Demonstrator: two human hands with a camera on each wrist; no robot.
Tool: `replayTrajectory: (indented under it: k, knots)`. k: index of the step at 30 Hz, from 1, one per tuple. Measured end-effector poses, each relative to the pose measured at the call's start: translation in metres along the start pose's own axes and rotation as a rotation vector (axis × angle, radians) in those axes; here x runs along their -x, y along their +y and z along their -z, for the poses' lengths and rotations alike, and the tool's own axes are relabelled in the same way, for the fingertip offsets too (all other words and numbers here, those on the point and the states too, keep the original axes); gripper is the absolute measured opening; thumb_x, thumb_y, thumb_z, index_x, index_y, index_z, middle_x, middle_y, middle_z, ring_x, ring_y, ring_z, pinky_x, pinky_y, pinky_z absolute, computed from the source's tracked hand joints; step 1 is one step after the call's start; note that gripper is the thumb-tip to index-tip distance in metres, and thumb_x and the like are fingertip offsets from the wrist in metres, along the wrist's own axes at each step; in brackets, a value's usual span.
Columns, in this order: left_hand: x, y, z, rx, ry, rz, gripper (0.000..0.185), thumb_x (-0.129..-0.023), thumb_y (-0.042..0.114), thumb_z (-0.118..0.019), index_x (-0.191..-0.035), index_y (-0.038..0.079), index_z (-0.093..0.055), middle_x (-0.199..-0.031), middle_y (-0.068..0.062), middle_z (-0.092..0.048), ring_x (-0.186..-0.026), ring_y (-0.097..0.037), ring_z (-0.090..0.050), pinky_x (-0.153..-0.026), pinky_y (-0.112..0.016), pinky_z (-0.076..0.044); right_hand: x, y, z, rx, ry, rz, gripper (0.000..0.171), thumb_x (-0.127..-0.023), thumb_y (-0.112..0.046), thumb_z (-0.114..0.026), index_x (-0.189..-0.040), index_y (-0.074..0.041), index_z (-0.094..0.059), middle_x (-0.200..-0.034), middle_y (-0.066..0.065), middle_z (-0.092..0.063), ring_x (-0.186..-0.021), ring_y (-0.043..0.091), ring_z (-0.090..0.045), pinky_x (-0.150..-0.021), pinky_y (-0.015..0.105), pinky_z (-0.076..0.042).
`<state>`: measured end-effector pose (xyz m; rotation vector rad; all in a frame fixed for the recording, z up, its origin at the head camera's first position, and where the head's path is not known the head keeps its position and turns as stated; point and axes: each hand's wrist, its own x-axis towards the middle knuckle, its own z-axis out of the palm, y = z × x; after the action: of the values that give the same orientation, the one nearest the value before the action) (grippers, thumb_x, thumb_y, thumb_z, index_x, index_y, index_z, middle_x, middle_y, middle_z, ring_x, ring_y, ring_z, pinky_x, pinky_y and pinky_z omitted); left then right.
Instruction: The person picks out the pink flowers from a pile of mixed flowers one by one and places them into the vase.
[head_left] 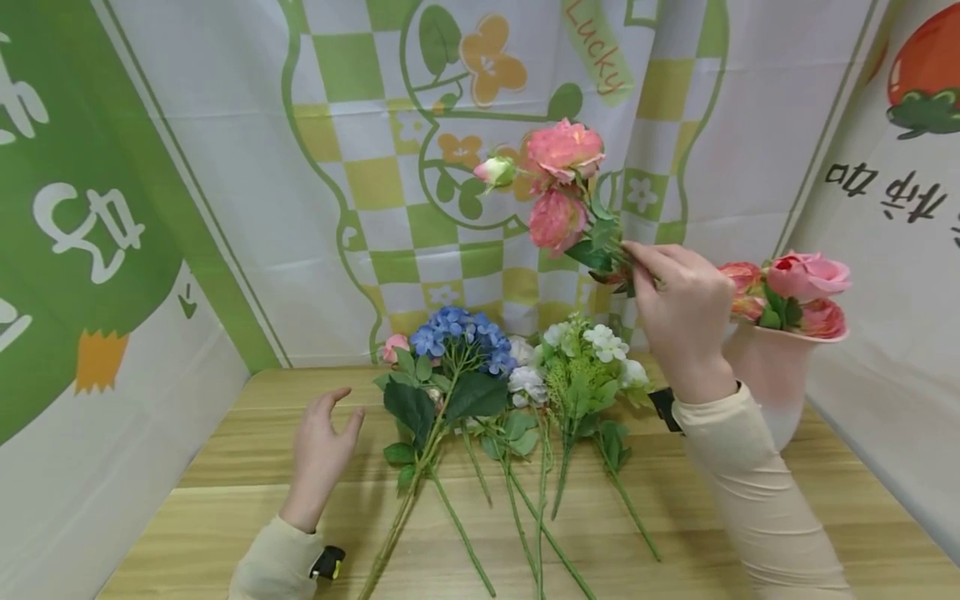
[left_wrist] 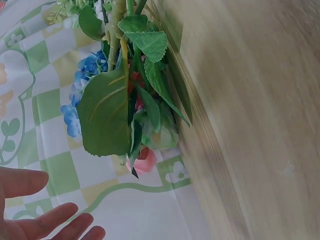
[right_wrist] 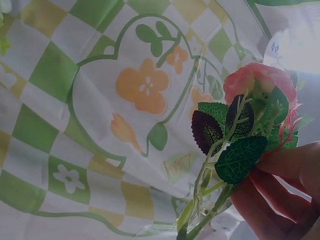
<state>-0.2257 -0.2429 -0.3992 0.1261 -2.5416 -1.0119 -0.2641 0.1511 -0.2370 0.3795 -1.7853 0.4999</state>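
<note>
Up in front of the curtain, my right hand [head_left: 684,310] pinches the stem of a coral-pink peony spray [head_left: 564,154] between thumb and fingers. Two full blooms and a pale bud [head_left: 495,171] lean to the left. In the right wrist view, its veined dark-green leaves [right_wrist: 243,159] hang beside the fingers and thumb. My left hand [head_left: 324,446] hovers over the left part of the table, holding nothing, its thumb apart from the fingers. Nearest to it lies a blue hydrangea [head_left: 461,337] with a long thick stem and broad leaves.
White flowers [head_left: 528,385] and a green-white spray [head_left: 577,375] lie beside the hydrangea, stems toward me on the wooden table [head_left: 300,517]. A small pink bloom [left_wrist: 142,161] sits behind its leaves. Right of my right arm stands a pink-white vase [head_left: 776,379] with several pink flowers [head_left: 808,277].
</note>
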Motion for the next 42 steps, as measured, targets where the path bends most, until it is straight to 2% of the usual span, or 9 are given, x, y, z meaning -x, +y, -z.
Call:
replayTrajectory:
  k: [5,16,20,23,27,36,40,42]
  knots:
    - [0.0,-0.001,-0.002,-0.006,0.002,-0.017,0.044,-0.094,0.02,-0.058,-0.131,-0.003,-0.05,-0.134,-0.025,-0.047,-0.125,-0.043,-0.041,-0.103,-0.058,-0.033,-0.001,0.006,0.004,0.018,0.0,-0.012,0.014,-0.088,-0.005,-0.063,-0.094,-0.003,-0.076,-0.085,0.017,-0.073,-0.07,0.033,-0.068,-0.057,0.044,-0.051]
    - [0.001,-0.004,-0.002,-0.029,0.024,-0.043,0.044,-0.093,0.017,-0.059,-0.129,-0.006,-0.05,-0.131,-0.028,-0.049,-0.122,-0.045,-0.043,-0.102,-0.059,-0.034,-0.012,0.011,0.014,-0.027,0.065,-0.099,0.015,-0.087,-0.006,-0.064,-0.095,-0.005,-0.076,-0.087,0.016,-0.073,-0.072,0.037,-0.069,-0.062,0.049,-0.051]
    - [0.0,-0.005,-0.002,-0.037,0.027,-0.047,0.043,-0.093,0.017,-0.059,-0.129,-0.006,-0.051,-0.13,-0.028,-0.049,-0.122,-0.045,-0.044,-0.101,-0.059,-0.034,-0.017,0.014,0.014,-0.009,0.075,-0.1,0.016,-0.089,-0.008,-0.062,-0.096,-0.004,-0.075,-0.088,0.018,-0.073,-0.072,0.036,-0.069,-0.06,0.046,-0.052]
    - [0.001,-0.006,-0.003,-0.04,0.032,-0.054,0.042,-0.092,0.016,-0.059,-0.128,-0.006,-0.052,-0.129,-0.027,-0.05,-0.121,-0.044,-0.044,-0.101,-0.058,-0.034,-0.02,0.017,0.013,0.004,0.096,-0.125,0.017,-0.09,-0.01,-0.061,-0.095,-0.003,-0.076,-0.086,0.018,-0.073,-0.071,0.036,-0.069,-0.06,0.047,-0.05]
    - [0.001,-0.007,-0.004,-0.038,0.036,-0.054,0.042,-0.092,0.016,-0.06,-0.127,-0.005,-0.053,-0.129,-0.027,-0.051,-0.121,-0.044,-0.044,-0.101,-0.058,-0.034,-0.021,0.022,0.012,0.001,0.132,-0.202,0.016,-0.089,-0.01,-0.062,-0.093,-0.005,-0.077,-0.085,0.017,-0.073,-0.072,0.037,-0.069,-0.063,0.05,-0.049]
    - [0.001,-0.007,-0.004,-0.039,0.039,-0.061,0.042,-0.092,0.016,-0.059,-0.127,-0.006,-0.052,-0.129,-0.028,-0.05,-0.121,-0.044,-0.044,-0.1,-0.059,-0.034,-0.02,0.037,0.015,0.029,0.146,-0.217,0.021,-0.092,-0.018,-0.06,-0.095,-0.006,-0.077,-0.087,0.015,-0.073,-0.074,0.03,-0.07,-0.066,0.038,-0.052]
    - [0.001,-0.008,-0.004,-0.037,0.035,-0.058,0.042,-0.092,0.016,-0.059,-0.127,-0.006,-0.052,-0.129,-0.028,-0.05,-0.121,-0.044,-0.044,-0.1,-0.059,-0.034,-0.017,0.044,0.017,0.042,0.149,-0.241,0.021,-0.091,-0.02,-0.06,-0.095,-0.008,-0.077,-0.09,0.013,-0.074,-0.076,0.03,-0.071,-0.064,0.022,-0.042]
    - [0.001,-0.008,-0.004,-0.038,0.032,-0.055,0.042,-0.092,0.015,-0.059,-0.127,-0.006,-0.052,-0.129,-0.028,-0.05,-0.121,-0.044,-0.044,-0.101,-0.058,-0.034,-0.015,0.047,0.018,0.039,0.151,-0.257,0.019,-0.091,-0.019,-0.061,-0.095,-0.009,-0.077,-0.09,0.012,-0.074,-0.077,0.031,-0.07,-0.064,0.022,-0.041]
